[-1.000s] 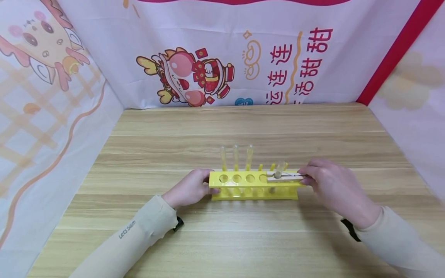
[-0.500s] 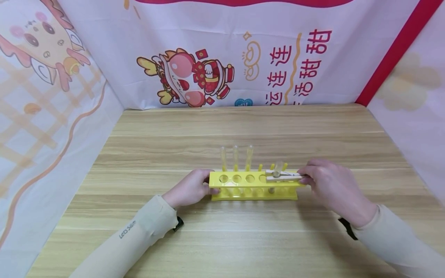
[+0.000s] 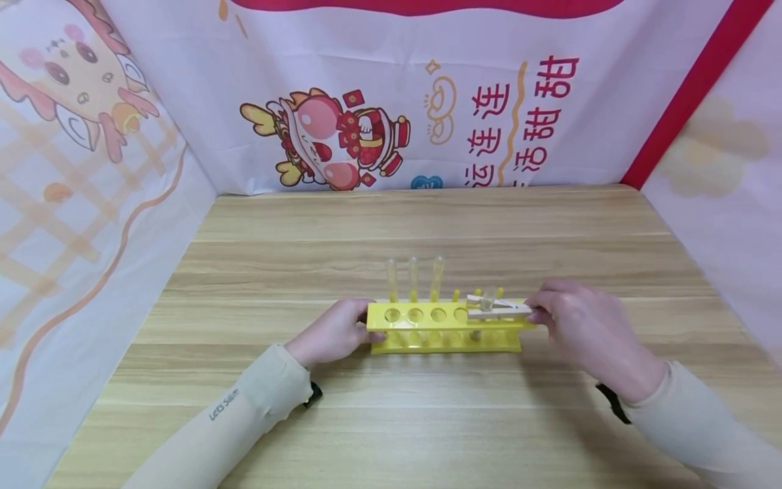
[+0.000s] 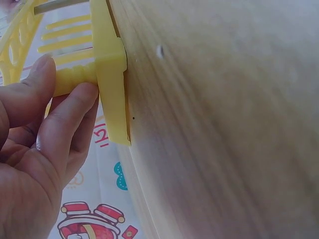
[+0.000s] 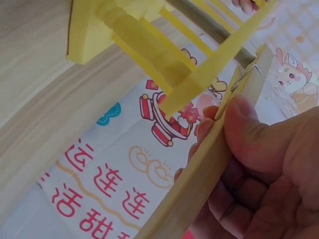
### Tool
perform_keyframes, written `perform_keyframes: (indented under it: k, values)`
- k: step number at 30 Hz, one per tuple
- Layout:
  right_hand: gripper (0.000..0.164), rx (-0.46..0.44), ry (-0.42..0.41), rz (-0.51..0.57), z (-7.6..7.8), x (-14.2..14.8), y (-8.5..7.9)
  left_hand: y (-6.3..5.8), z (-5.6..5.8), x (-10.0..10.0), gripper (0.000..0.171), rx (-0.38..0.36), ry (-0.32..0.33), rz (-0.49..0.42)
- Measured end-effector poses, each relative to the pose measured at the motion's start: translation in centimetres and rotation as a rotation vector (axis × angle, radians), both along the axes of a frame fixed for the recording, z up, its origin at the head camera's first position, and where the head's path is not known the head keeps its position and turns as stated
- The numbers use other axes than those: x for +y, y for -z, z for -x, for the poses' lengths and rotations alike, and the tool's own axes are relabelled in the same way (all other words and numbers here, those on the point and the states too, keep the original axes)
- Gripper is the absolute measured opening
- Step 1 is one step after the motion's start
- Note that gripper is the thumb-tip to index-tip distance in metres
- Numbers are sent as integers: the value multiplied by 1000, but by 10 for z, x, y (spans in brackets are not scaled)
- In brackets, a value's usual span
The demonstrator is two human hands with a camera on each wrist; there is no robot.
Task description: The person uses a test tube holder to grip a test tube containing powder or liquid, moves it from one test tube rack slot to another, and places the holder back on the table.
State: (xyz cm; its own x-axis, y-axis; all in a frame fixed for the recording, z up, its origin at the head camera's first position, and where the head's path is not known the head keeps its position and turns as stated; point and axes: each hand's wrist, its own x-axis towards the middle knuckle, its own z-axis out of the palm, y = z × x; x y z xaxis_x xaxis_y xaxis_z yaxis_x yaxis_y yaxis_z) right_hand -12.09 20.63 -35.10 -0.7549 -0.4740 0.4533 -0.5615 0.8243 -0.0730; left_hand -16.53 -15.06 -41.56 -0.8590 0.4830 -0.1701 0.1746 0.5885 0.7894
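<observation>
My left hand pinches the left end post of a yellow test tube rack; the left wrist view shows thumb and fingers on that post. The right hand grips a wooden test tube clamp by its handle, thumb on one side and fingers curled on the other. The clamp lies close over the rack's right part, its wooden arms spread around a glass test tube. That tube stands in a hole of the rack; its grey lower part shows in the right wrist view.
Three glass test tubes stand upside down on pegs along the rack's back. Several bare yellow pegs are to their right. The wooden table is bounded by printed cloth walls.
The clamp's arms have spread further apart at the test tube, and the tube's top sits slightly lower and more upright. The left hand stays on the rack.
</observation>
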Motion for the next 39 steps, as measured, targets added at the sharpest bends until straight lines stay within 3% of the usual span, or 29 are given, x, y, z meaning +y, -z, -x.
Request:
perform_keyframes:
  k: [27, 39]
  values:
    - [19, 151, 8, 26, -5, 3, -36, 0, 0, 2, 28, -3, -4, -16]
    - [18, 250, 7, 41, -6, 5, -63, -2, -3, 2, 29, -12, -18, -2]
